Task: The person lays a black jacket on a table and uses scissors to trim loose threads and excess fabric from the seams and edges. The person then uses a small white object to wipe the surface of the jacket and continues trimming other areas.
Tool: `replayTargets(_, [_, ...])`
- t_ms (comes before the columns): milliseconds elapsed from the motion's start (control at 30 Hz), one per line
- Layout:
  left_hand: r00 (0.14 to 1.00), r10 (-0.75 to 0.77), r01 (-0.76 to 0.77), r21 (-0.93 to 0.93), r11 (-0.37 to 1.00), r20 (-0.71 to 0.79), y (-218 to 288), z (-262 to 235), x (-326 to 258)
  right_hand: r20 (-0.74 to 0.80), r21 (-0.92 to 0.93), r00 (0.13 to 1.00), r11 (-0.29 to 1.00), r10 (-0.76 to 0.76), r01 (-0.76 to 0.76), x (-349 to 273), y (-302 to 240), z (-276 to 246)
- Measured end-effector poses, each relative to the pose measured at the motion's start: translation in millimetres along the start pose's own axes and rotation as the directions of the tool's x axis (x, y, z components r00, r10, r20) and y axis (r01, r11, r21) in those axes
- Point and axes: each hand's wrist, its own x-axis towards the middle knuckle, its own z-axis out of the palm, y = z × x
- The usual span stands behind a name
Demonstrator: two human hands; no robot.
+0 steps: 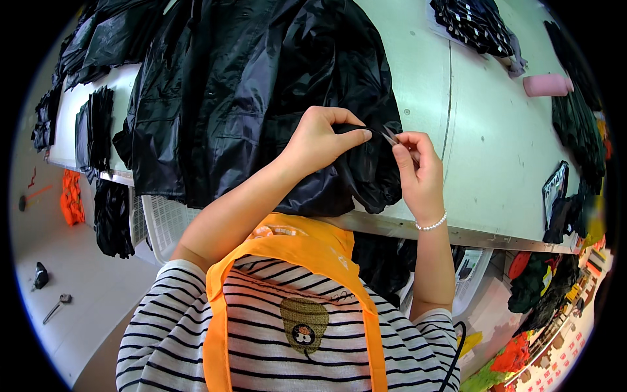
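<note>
A shiny black jacket (222, 98) lies spread over the table in front of me. My left hand (323, 137) pinches a fold of it between thumb and fingertips near its right side. Close by, my right hand (419, 166) is closed round a small pair of metal thread snips (390, 136). Their pointed blades face the pinched fold, only a short gap from my left fingertips. Whether the blades touch the cloth I cannot tell. Most of the snips' body is hidden in my right fingers.
The pale green table (483, 144) runs right, with a pink bottle (547, 85) and a dark folded stack (473, 26) on it. More black garments (95, 127) are piled at the left. White plastic baskets (166, 222) stand under the front edge.
</note>
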Motion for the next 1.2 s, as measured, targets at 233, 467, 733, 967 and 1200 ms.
replayTargets(233, [0.996,-0.079,0.074,0.128,0.989,0.033,14.6,5.3,-0.9,0.016,-0.134,0.997,0.988,-0.076,0.077,6.7,-1.3,3.8])
replayTargets(467, [0.999,0.049,-0.047,0.127,0.991,-0.007,7.8,5.7,2.1,0.023,-0.105,1.0,0.994,-0.016,0.019,6.8,3.2,-5.9])
replayTargets(733, [1.0,0.013,-0.017,0.165,0.986,0.026,8.3,10.8,1.9,0.012,-0.136,0.996,0.987,-0.085,0.086,7.1,1.2,-1.1])
replayTargets(967, [0.999,-0.025,0.02,0.167,0.986,0.027,9.1,9.3,3.1,0.022,-0.172,0.997,0.982,-0.072,0.075,8.3,1.6,-2.4])
replayTargets(1200, [1.0,0.026,-0.027,0.068,0.997,0.016,1.7,5.7,5.5,0.047,0.306,0.992,0.943,0.12,-0.128,6.7,9.2,-6.8])
